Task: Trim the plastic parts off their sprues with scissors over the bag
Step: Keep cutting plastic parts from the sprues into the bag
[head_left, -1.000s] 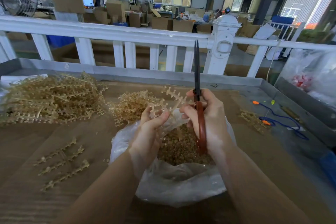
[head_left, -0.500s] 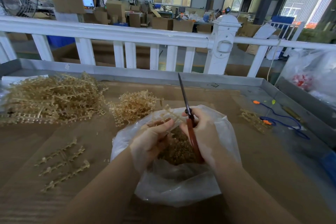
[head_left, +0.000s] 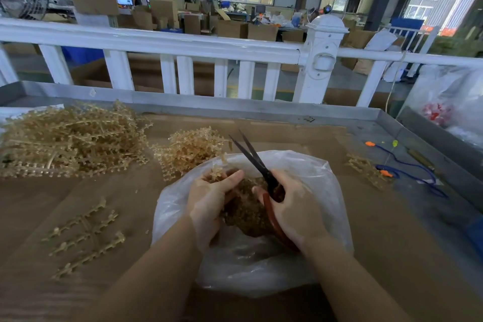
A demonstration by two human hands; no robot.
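A clear plastic bag (head_left: 324,185) lies open on the brown table, with a mound of trimmed tan parts (head_left: 245,212) inside. My left hand (head_left: 209,201) is low in the bag's mouth, closed around a tan sprue (head_left: 217,171) whose tip pokes out above the fingers. My right hand (head_left: 292,206) grips red-handled scissors (head_left: 251,157); their dark blades are slightly parted and point up and to the left, just right of the sprue.
A big heap of untrimmed sprues (head_left: 70,141) fills the left, a smaller heap (head_left: 188,149) sits behind the bag. Bare stems (head_left: 86,235) lie front left, a few more stems (head_left: 363,167) right, beside a blue cord (head_left: 407,167). A metal rim (head_left: 235,107) and white railing bound the table.
Both hands dropped from chest height down into the bag's mouth. The scissors tilted from upright to leaning left, blades now parted. The long sprue has shrunk to a short piece in my left hand.
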